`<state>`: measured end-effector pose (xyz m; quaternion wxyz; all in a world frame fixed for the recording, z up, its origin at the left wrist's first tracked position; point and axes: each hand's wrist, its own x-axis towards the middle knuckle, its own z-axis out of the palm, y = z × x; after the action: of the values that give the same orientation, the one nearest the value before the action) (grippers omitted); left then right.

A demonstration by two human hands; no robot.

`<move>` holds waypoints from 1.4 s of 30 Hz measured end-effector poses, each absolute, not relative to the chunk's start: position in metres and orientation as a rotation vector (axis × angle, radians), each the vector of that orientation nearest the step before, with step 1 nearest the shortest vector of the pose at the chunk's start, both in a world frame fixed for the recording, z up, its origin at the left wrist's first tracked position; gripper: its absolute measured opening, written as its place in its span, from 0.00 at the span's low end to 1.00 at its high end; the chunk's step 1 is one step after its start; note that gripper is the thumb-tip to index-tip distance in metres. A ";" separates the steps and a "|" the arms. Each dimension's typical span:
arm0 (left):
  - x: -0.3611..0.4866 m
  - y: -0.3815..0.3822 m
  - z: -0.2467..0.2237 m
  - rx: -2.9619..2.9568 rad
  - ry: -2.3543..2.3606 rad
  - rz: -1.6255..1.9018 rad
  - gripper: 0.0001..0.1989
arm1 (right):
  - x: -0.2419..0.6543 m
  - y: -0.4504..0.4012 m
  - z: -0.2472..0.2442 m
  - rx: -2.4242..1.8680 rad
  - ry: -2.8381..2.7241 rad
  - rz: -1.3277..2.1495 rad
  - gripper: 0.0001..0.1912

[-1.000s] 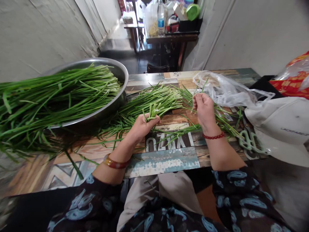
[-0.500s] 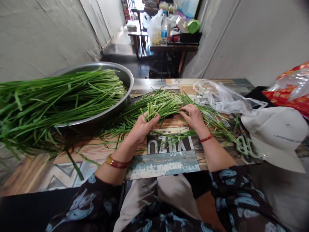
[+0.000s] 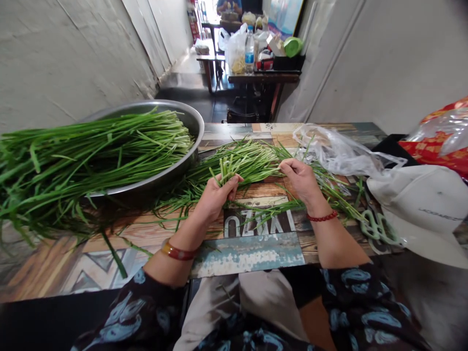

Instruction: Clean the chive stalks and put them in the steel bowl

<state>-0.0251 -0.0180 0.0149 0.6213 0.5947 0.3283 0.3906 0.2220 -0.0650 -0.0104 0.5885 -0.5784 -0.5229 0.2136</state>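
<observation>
The fingers of the left hand (image 3: 219,192) clamp a small bunch of slim green stalks (image 3: 227,168), pale ends up; those of the right hand (image 3: 300,180) pinch a pale stalk end at the edge of a loose pile of long green stalks (image 3: 248,158) on the table. Beside the pile, a wide, round, shiny metal basin (image 3: 201,142) is heaped with more long green leaves (image 3: 120,151), spilling over its side. The table (image 3: 252,253) has a multicoloured plank-and-letter pattern and also carries a crumpled, translucent white plastic bag (image 3: 336,151), pale-green-handled scissors (image 3: 378,228) and a white cloth cap (image 3: 420,209). Beyond, a dark wooden table (image 3: 263,78) bears a clear blue-capped bottle (image 3: 249,54); pale walls (image 3: 395,63) flank the room.
</observation>
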 end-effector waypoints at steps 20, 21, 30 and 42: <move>-0.021 -0.025 0.011 1.566 0.661 0.626 0.18 | 0.183 -0.073 -0.001 -1.280 -1.334 0.650 0.22; -0.021 -0.024 0.009 1.602 0.663 0.601 0.18 | 0.183 -0.072 -0.002 -1.290 -1.327 0.639 0.22; -0.018 -0.019 0.007 1.450 0.795 0.903 0.17 | 0.193 -0.089 0.020 -1.303 -1.703 0.845 0.13; -0.022 -0.020 0.011 1.352 0.795 0.878 0.17 | 0.142 -0.108 0.028 -0.797 -2.300 0.946 0.08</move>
<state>-0.0219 -0.0205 0.0113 0.6227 0.5885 0.3460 0.3824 0.1424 -0.1077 0.0280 0.2619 -0.2947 -0.8499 0.3496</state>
